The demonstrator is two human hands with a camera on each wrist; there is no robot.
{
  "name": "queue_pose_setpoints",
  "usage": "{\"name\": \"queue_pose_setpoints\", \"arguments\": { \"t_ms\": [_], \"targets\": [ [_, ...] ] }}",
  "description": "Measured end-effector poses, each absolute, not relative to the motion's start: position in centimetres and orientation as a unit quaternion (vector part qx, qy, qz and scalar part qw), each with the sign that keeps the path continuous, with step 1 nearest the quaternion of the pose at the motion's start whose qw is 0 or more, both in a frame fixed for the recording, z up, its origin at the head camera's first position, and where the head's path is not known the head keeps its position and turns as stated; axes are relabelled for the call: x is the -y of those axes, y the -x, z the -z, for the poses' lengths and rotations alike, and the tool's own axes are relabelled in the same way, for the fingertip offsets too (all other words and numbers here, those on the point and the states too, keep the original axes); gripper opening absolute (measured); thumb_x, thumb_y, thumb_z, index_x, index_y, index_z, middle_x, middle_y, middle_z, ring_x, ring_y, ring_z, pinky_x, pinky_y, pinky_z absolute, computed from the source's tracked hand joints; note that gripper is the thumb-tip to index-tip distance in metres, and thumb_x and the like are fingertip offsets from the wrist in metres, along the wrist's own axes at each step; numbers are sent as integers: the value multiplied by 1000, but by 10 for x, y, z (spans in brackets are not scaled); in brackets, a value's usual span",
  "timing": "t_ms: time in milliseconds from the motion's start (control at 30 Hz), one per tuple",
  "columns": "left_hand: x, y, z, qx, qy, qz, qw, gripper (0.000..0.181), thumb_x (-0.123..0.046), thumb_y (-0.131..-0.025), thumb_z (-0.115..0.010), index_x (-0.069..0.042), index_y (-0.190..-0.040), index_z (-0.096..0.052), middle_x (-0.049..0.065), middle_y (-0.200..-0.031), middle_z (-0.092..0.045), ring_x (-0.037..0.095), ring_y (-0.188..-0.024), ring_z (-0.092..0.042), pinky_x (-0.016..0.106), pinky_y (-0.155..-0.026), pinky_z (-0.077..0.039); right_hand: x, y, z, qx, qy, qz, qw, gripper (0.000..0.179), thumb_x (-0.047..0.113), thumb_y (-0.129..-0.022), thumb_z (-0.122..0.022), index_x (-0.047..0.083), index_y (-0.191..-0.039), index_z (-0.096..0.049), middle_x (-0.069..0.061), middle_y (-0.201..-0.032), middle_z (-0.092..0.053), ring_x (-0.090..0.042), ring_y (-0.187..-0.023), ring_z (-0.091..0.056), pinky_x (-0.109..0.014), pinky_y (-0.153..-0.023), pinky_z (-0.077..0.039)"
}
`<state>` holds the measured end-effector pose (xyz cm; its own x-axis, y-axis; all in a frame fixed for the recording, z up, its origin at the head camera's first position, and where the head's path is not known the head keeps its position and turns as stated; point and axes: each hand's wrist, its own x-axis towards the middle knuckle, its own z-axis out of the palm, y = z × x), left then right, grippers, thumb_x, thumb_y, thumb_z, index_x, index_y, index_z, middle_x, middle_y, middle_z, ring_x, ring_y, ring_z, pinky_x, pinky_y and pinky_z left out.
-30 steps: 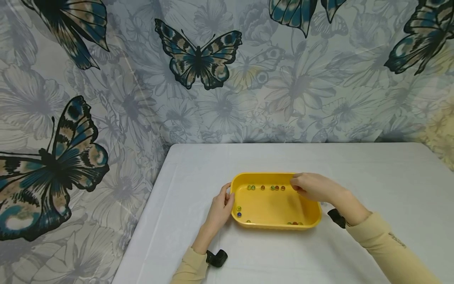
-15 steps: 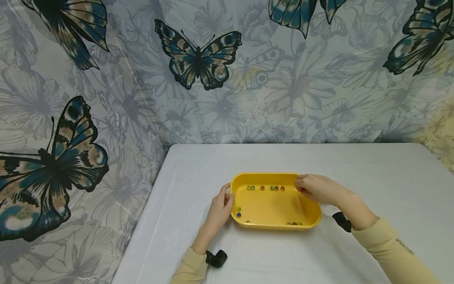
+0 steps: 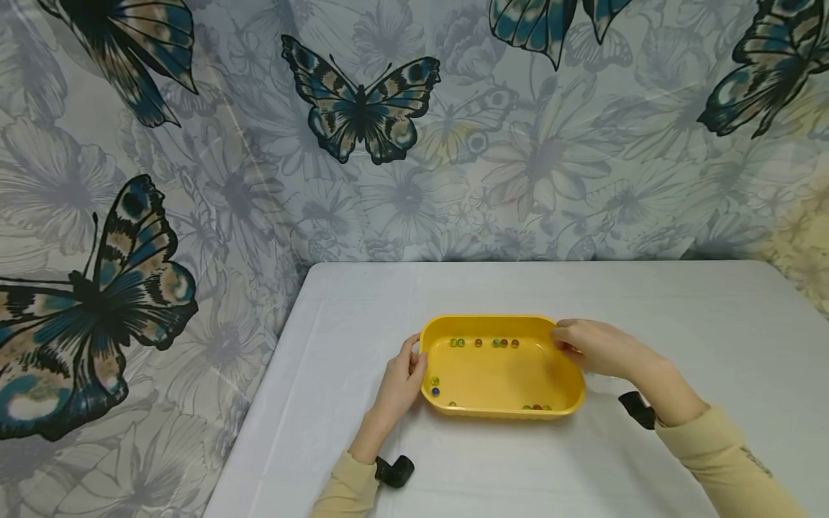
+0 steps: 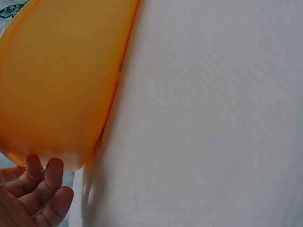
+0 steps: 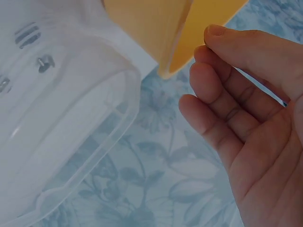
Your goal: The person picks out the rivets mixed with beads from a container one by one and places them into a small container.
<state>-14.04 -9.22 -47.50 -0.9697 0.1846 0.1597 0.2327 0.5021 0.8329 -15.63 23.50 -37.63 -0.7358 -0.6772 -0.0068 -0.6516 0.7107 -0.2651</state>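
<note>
A yellow plastic tray [image 3: 501, 370] stands on the white table. Several glass marbles line its far side, including a brown marble [image 3: 478, 343]; others lie along the near side. Near the left end is a blue marble [image 3: 435, 392]. My left hand [image 3: 403, 375] holds the tray's left end, fingers against the outer wall in the left wrist view. Over the far right corner of the rim is my right hand [image 3: 599, 347], thumb and index tips close together. In the right wrist view its fingers are bent, and whether a marble sits between the fingertips is hidden.
Beside the tray, in the right wrist view, there is a clear plastic container [image 5: 94, 127]. The white cloth [image 3: 363, 302] covers the table, which ends at a wall hung with butterfly-patterned fabric [image 3: 414, 194]. Black cameras are strapped to both wrists.
My right hand has moved rightward, from above the tray's far right part to its right corner. The left hand, the tray and the visible marbles have stayed in place.
</note>
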Motion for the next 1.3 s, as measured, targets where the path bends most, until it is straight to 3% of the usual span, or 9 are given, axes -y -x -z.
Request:
{"name": "queue_pose_setpoints", "arguments": {
  "t_ms": [433,733,1300],
  "targets": [
    [92,140,474,863,121,489,21,39,-19,-98,-44,-7,-135,-42,-3,-71,-47,8,-58,-43,20,-51,-37,-248,149,380,-928,350,124,39,28,-10,-76,-65,14,-70,-50,7,-67,-38,-5,-59,-34,-21,-52,-32],
    [92,140,475,863,124,490,24,39,-19,-98,-44,-7,-135,-42,-3,-70,-47,8,-57,-43,20,-51,-37,-260,145,382,-929,345,131,22,23,-8,-76,-67,13,-76,-57,10,-71,-45,-4,-61,-40,-21,-54,-41],
    [92,140,474,862,119,492,24,39,-19,-98,-44,-7,-135,-43,-3,-70,-46,8,-57,-42,19,-50,-36,-278,137,388,-936,326,132,-23,28,-7,-74,-70,16,-74,-53,11,-72,-45,-2,-60,-39,-20,-51,-39]
  ]
}}
